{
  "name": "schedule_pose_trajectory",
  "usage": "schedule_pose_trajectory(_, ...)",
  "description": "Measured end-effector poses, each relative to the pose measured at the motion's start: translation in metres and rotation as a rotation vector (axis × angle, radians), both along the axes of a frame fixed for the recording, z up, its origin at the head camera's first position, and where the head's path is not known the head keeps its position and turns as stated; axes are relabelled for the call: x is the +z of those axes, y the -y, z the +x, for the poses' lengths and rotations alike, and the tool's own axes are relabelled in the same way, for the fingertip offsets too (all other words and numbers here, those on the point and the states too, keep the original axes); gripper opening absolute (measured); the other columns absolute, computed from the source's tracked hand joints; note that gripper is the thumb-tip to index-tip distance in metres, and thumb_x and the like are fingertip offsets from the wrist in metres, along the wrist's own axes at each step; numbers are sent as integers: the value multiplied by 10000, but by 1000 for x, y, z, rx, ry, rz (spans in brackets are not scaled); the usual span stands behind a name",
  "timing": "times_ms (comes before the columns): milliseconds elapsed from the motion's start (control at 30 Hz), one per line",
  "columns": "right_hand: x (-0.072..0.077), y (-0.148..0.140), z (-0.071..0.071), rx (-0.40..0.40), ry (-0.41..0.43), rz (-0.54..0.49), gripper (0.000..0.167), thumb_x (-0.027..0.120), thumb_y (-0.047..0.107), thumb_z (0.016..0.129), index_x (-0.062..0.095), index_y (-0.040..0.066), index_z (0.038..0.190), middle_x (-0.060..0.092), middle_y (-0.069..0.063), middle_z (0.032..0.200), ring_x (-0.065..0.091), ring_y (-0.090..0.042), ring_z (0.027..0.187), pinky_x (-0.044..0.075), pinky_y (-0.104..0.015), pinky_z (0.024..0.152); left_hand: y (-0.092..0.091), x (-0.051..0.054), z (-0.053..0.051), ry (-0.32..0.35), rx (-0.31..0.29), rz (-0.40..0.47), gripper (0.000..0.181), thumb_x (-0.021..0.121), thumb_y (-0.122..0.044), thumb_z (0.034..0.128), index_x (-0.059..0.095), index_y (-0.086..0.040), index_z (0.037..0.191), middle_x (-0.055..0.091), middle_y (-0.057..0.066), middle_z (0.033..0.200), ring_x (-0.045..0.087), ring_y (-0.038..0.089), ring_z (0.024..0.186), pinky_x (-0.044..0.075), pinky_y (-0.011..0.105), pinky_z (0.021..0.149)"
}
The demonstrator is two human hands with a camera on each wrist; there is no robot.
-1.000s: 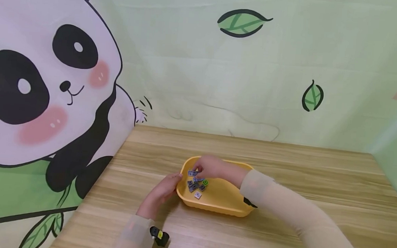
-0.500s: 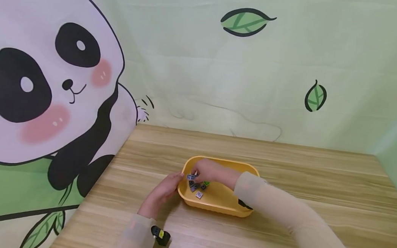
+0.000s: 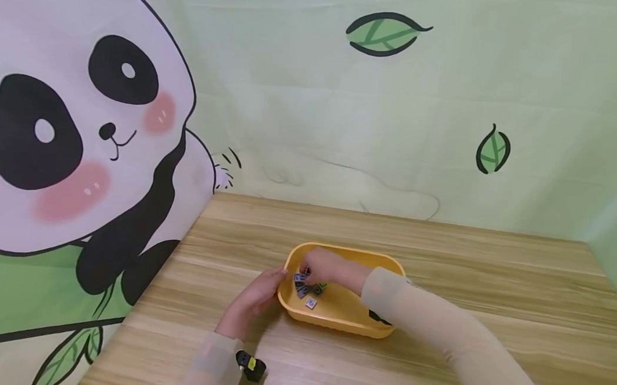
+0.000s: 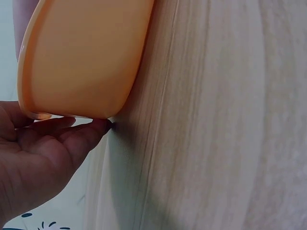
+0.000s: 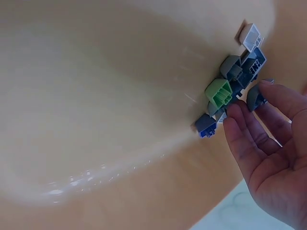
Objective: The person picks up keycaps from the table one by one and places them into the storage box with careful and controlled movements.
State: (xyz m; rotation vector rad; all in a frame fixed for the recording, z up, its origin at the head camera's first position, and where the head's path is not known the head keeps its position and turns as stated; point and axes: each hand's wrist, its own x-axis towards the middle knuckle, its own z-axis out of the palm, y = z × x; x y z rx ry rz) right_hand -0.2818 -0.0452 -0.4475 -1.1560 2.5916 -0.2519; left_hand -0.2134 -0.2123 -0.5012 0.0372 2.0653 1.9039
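An orange-yellow plastic tray (image 3: 350,324) stands on the table, with a small heap of keycaps at its left end. My left hand (image 3: 256,292) holds that end: in the left wrist view its fingers (image 4: 79,141) lie against the outer wall and the thumb is at the rim. Inside the tray, my right hand (image 3: 326,266) pinches a dark grey keycap (image 5: 255,98) between thumb and fingers. Close by lie a green keycap (image 5: 219,93), a blue one (image 5: 206,125), a white one (image 5: 250,37) and several dark grey ones, some hidden by the fingers.
The wood-grain table (image 3: 468,273) extends around the tray. Behind it hangs a pale green cloth (image 3: 303,98) printed with leaves, and a large printed panda (image 3: 78,143) is at the left. Each wrist wears a small black camera; the left one (image 3: 251,367) shows near the table's front.
My right hand has lowered slightly toward the keycaps and now covers part of the green one. The left hand stays at the tray's end. The head view has shifted a little.
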Motion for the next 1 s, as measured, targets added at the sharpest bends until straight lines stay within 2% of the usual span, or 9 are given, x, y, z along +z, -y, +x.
schedule_pose_trajectory(400,-7,4,-1,15,-59,33,97,784,140,875,795,62,930,762,-41,863,519,-128,732,514,-310,750,1,0,0,0,-6,3,514,237,-119,1106,303,222,1485,445,426,1466,598,240,1193,569,253,935)
schedule_pose_trajectory(567,-6,4,0,22,-69,53,86,782,155,879,788,70,891,747,-25,827,494,-114,706,481,-283,705,0,0,0,8,11,1,514,244,-121,1106,306,219,1486,448,422,1466,600,236,1189,571,260,943)
schedule_pose_trajectory(833,-8,4,-1,23,-73,54,82,774,139,875,767,79,819,680,13,740,458,-117,666,400,-257,632,0,0,0,8,24,-24,517,256,-124,1102,305,220,1485,453,420,1466,578,282,1240,563,360,1027)
schedule_pose_trajectory(1000,-8,3,0,24,-89,56,86,779,135,862,759,86,795,663,20,714,453,-118,651,390,-257,614,-1,1,0,3,21,-19,518,255,-127,1103,308,222,1482,464,420,1454,590,268,1215,568,328,997)
